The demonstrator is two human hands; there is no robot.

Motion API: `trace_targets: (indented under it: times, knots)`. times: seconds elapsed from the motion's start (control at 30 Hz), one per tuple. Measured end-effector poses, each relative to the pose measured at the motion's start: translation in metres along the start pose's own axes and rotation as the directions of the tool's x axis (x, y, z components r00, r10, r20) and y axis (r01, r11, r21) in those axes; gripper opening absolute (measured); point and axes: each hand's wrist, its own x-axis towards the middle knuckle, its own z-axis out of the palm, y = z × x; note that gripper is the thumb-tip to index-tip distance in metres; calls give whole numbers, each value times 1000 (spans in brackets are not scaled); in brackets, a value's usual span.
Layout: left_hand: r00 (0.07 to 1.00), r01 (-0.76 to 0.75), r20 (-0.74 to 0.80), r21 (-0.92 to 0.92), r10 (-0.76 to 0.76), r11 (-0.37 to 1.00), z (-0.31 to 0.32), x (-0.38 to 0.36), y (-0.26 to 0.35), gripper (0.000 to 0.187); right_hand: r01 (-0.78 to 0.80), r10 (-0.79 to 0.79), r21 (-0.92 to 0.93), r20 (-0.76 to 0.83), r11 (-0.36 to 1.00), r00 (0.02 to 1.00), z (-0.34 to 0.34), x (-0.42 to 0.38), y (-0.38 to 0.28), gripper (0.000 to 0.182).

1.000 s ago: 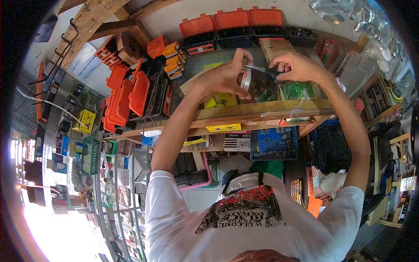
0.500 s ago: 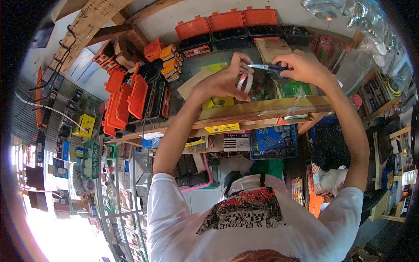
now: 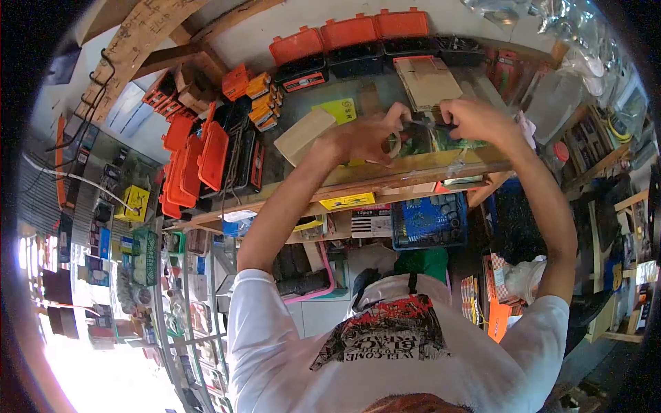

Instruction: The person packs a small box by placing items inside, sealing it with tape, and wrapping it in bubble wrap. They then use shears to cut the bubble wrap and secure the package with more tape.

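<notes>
Since the earlier frame both hands have dropped lower toward the counter's (image 3: 413, 172) near wooden edge, and the scissors that stood clear above the clutter now sit blurred between them. The left hand (image 3: 365, 138) has its fingers curled shut around a small roll of clear tape (image 3: 394, 146), pinched at its rim, just above the near edge of the counter. The right hand (image 3: 475, 118) is closed on the dark handles of the scissors (image 3: 423, 126), whose blades point toward the tape roll; whether the blades touch the tape cannot be told through the motion blur. Under the hands lie green packets (image 3: 451, 141), and a yellow card (image 3: 339, 110) and a tan cardboard piece (image 3: 303, 134) lie to the left of them on the counter. A flat brown box (image 3: 427, 79) sits behind the hands toward the far edge, where orange-lidded cases (image 3: 358, 31) line the back, with more orange cases (image 3: 206, 155) stacked at the counter's left end.
</notes>
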Motion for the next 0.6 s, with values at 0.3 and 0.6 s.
trace_targets:
  times: [0.3,0.6]
  knots:
    - [998,58,28,-18,-57,998,-2,-1,3,85,49,-50,-73,-15,996,999,17,27,13,23]
    - [872,-287,-473,-281,129,916,6,-30,19,52,13,-17,-29,-143,999,990,13,9,-4,23]
